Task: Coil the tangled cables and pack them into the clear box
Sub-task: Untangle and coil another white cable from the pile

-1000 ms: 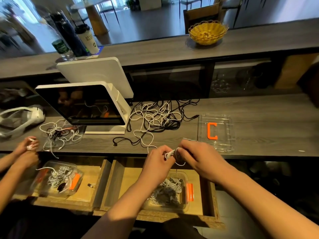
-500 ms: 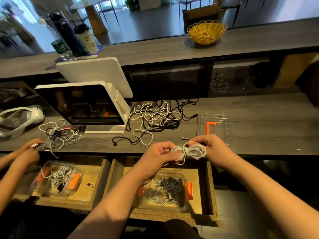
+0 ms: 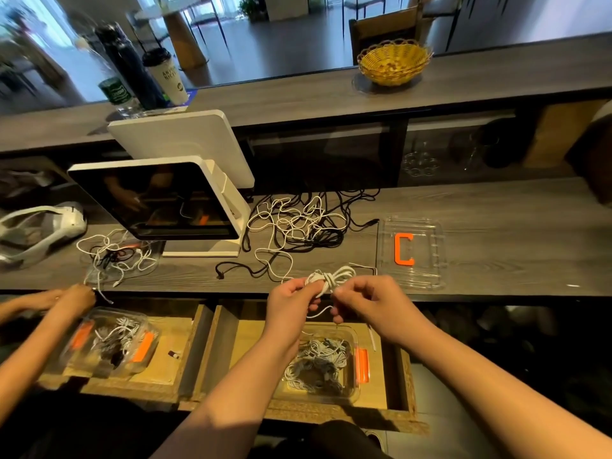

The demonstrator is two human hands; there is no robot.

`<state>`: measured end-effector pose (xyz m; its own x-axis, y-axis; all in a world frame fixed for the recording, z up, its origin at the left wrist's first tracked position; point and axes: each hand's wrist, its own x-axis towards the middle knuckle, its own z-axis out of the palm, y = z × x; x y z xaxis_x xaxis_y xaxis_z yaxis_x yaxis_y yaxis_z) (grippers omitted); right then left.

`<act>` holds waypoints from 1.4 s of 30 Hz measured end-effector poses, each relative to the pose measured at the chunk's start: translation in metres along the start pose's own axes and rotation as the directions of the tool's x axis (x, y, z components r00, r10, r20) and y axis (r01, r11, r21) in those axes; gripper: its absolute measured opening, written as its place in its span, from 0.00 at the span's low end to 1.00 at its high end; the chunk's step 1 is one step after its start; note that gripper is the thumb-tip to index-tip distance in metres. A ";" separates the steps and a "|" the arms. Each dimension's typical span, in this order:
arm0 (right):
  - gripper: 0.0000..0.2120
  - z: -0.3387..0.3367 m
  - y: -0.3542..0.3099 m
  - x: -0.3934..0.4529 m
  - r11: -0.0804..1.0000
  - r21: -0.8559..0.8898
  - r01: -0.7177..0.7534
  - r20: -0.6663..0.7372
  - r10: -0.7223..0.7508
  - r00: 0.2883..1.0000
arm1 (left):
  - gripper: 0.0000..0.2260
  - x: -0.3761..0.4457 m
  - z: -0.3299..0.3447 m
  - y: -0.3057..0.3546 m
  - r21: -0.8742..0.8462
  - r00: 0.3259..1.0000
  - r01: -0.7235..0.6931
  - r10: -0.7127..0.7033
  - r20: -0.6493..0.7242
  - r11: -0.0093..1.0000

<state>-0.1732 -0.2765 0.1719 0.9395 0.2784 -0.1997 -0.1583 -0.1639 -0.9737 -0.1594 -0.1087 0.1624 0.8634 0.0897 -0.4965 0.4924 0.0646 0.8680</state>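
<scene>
long grey counter [image 3: 496, 226] runs left to right, open wooden drawer [image 3: 245, 342] under its near edge. white screen terminal [image 3: 159, 200] sits far left, and the tangled pile of white and black cables [image 3: 298, 223] lies just right of it, far from my hands. clear lid [image 3: 410, 251] with an orange clip sits on the counter to the right. the clear box [image 3: 351, 342] is in the drawer, directly below and near of my hands, already holding several coiled cables. white cable bundle [image 3: 328, 279] is up over the counter's near edge, long axis roughly left-right, tilted up to the right. my left hand [image 3: 291, 303] grips its left end, fingers curled round it. my right hand [image 3: 367, 303] pinches the loose tail at the wrap, just beside the left one, nearly touching. a strand trails off to the pile, so i judge the wrap isn't finished. box is straight down toward me from the bundle, about equal reach for both hands; i'd drop with the left since it has the coil. another person's hand [image 3: 74, 298] works near left over a second box [image 3: 109, 342].
</scene>
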 end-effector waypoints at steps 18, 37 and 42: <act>0.18 -0.017 -0.021 -0.001 0.841 -0.464 0.279 -0.062 -0.345 0.937 | 0.09 -0.029 0.011 0.018 0.362 0.953 -0.276 0.203 0.227 0.890; 0.16 -0.024 -0.027 -0.004 0.959 -0.272 0.082 -0.309 -0.167 0.936 | 0.08 -0.033 0.024 0.015 0.494 0.534 -0.812 0.737 0.415 0.310; 0.17 -0.031 -0.030 -0.004 0.987 -0.160 -0.019 -0.136 -0.003 0.991 | 0.11 -0.031 0.022 0.010 0.468 0.432 -0.860 0.778 0.455 0.204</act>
<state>-0.1624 -0.3023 0.2056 0.9725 0.1477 -0.1800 -0.1255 -0.3185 -0.9396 -0.1794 -0.1329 0.1866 0.8066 -0.3634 0.4662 -0.5906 -0.5289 0.6095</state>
